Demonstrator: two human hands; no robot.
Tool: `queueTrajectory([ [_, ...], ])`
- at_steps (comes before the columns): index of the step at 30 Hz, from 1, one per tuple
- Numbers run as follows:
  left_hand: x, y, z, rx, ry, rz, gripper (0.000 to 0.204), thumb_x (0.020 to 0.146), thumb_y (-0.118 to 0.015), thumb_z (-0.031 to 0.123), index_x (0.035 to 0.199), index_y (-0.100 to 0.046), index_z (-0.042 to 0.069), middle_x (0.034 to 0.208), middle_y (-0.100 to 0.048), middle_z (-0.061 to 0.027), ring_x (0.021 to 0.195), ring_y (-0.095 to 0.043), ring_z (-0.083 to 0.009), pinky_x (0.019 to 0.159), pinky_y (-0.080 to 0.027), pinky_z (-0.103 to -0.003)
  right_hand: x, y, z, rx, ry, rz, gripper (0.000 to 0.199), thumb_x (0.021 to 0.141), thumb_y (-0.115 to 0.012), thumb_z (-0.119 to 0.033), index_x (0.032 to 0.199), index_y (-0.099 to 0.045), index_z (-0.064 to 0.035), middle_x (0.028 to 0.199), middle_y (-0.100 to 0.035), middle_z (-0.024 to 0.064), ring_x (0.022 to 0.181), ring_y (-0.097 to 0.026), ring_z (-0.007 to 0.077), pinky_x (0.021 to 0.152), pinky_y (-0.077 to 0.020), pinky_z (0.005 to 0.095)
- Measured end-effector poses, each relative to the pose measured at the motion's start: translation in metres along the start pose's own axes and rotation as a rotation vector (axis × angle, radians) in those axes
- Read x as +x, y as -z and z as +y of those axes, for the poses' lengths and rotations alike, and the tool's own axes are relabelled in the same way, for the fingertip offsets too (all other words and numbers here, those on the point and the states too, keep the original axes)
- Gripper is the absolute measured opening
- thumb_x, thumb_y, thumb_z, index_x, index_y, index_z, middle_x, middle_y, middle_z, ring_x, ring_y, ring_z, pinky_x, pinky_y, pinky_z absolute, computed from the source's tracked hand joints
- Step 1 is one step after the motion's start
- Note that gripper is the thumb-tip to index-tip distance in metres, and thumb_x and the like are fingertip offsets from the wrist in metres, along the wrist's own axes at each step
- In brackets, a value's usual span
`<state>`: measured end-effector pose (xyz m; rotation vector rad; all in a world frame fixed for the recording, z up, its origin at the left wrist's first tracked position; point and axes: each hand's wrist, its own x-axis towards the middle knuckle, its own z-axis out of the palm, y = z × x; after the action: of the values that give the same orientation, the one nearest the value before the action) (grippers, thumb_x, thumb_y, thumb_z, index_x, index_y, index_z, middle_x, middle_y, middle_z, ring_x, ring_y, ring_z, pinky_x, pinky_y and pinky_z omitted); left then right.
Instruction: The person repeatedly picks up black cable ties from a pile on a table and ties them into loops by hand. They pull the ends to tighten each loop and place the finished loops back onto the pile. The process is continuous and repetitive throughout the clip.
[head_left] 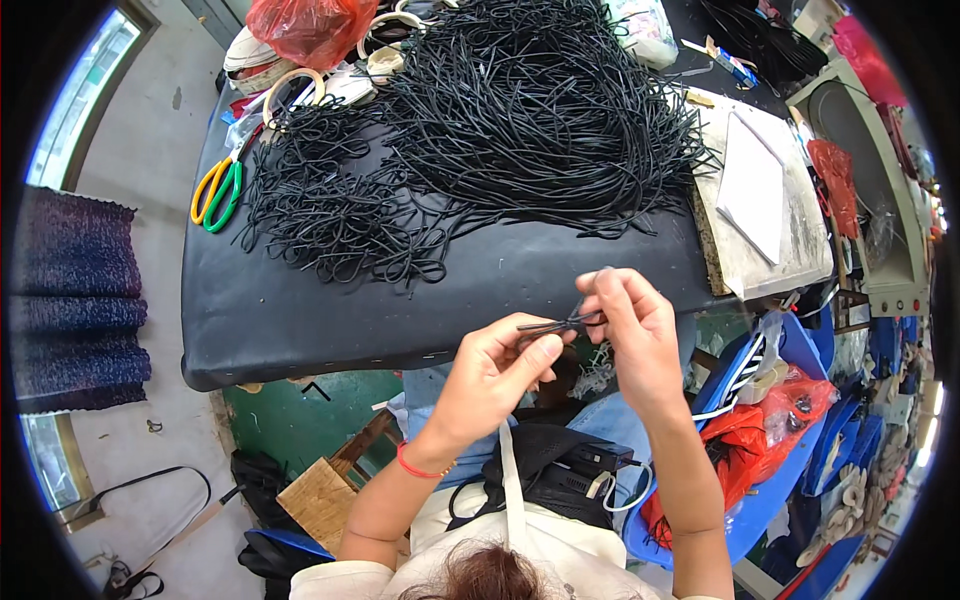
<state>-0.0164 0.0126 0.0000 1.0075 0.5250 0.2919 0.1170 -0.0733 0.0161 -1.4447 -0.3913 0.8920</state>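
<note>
A thin black cord (568, 324) is stretched between my two hands, just off the near edge of the table. My left hand (497, 370) pinches it between thumb and fingers, and its ends poke out to the left. My right hand (632, 325) grips the other part, where the cord forms a small loop. Whether there is a knot in it is too small to tell. Beyond my hands lies a large heap of straight black cords (540, 120). To its left is a smaller pile of looped black cords (350, 215).
Scissors with yellow and green handles (217, 195) lie at the table's left edge. A worn board (790, 255) with white paper (752, 190) is at the right. Rolls of tape and a red plastic bag (310, 30) sit far left. A blue bin (750, 525) with red bags stands at right.
</note>
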Motion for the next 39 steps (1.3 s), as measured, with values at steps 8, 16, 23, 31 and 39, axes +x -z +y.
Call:
queueTrajectory([
  [8, 0.005, -0.001, -0.003, 0.055, -0.122, 0.066, 0.018, 0.087, -0.060, 0.017, 0.091, -0.061, 0.000, 0.076, -0.059, -0.0001, 0.067, -0.053, -0.0043, 0.060, -0.044, -0.018, -0.017, 0.002, 0.000, -0.042, 0.046, -0.166, 0.013, 0.085, -0.060, -0.008, 0.092, -0.059, 0.0017, 0.081, -0.060, 0.0017, 0.074, -0.053, 0.0050, 0.066, -0.0433, 0.0191],
  [16, 0.002, -0.006, -0.006, 0.056, -0.139, 0.156, 0.017, 0.087, -0.060, 0.017, 0.089, -0.061, 0.000, 0.073, -0.059, 0.0000, 0.066, -0.053, -0.0040, 0.058, -0.044, -0.018, -0.024, 0.000, 0.005, 0.074, 0.011, -0.190, 0.013, 0.086, -0.058, -0.007, 0.096, -0.058, 0.0013, 0.080, -0.058, -0.0002, 0.073, -0.050, 0.0034, 0.064, -0.0413, 0.0185],
  [23, 0.006, -0.006, -0.008, 0.008, -0.178, 0.181, 0.015, 0.087, -0.060, 0.015, 0.084, -0.060, 0.000, 0.071, -0.058, 0.0009, 0.064, -0.052, -0.0039, 0.058, -0.043, -0.017, -0.024, 0.004, 0.012, 0.134, -0.037, -0.225, 0.017, 0.087, -0.056, -0.009, 0.101, -0.059, 0.0002, 0.083, -0.058, -0.0010, 0.074, -0.049, 0.0022, 0.065, -0.0411, 0.0174],
  [31, 0.009, -0.018, 0.000, -0.366, -0.125, 0.171, 0.014, 0.089, -0.053, 0.013, 0.097, -0.058, 0.002, 0.091, -0.060, -0.0055, 0.076, -0.055, -0.0091, 0.075, -0.045, -0.025, -0.031, -0.016, 0.011, 0.199, 0.005, -0.155, 0.018, 0.087, -0.057, -0.009, 0.102, -0.056, 0.0013, 0.084, -0.057, -0.0011, 0.077, -0.050, 0.0028, 0.067, -0.0422, 0.0177],
  [39, 0.010, 0.001, 0.013, -0.135, 0.034, -0.107, 0.019, 0.088, -0.057, 0.017, 0.095, -0.062, 0.000, 0.085, -0.064, -0.0038, 0.077, -0.059, -0.0086, 0.070, -0.048, -0.022, -0.016, -0.002, -0.011, -0.225, 0.241, -0.018, 0.019, 0.089, -0.054, -0.011, 0.102, -0.058, 0.0024, 0.085, -0.057, 0.0014, 0.079, -0.053, 0.0055, 0.068, -0.0436, 0.0195],
])
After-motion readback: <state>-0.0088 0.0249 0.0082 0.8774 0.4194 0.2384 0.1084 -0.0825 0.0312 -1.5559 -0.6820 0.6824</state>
